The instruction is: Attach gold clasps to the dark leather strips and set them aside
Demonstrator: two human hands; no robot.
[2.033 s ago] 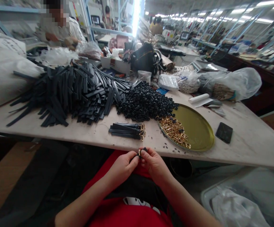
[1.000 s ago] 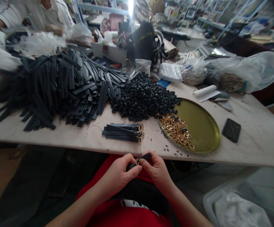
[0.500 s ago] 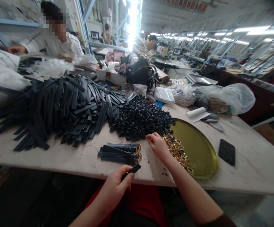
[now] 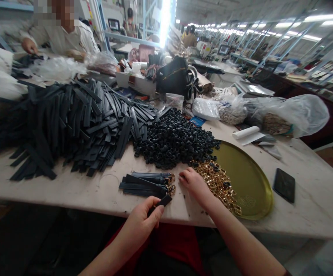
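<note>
My left hand (image 4: 145,216) is closed on a short black strap (image 4: 165,199), whose end sticks out past the thumb above the table's front edge. My right hand (image 4: 194,183) has its fingertips pinched together just over the tabletop; whatever they hold is too small to make out. In front of it lies a heap of small black strap loops (image 4: 172,140). Gold buckles (image 4: 216,180) are piled beside the right wrist, partly on an oval gold tray (image 4: 249,172). Several black straps with buckles (image 4: 145,185) lie side by side beyond my left hand.
A large pile of black strips (image 4: 77,122) covers the left of the table (image 4: 304,207). At the right lies a phone (image 4: 284,185). Plastic bags (image 4: 301,115), a white roll (image 4: 245,132) and a black bag (image 4: 173,78) sit farther back. Another person (image 4: 65,38) works at the far left.
My right hand has drawn back slightly from the loop heap toward me, still pinched. My left hand keeps hold of the strap, its end tilted a little differently. The view has shifted slightly.
</note>
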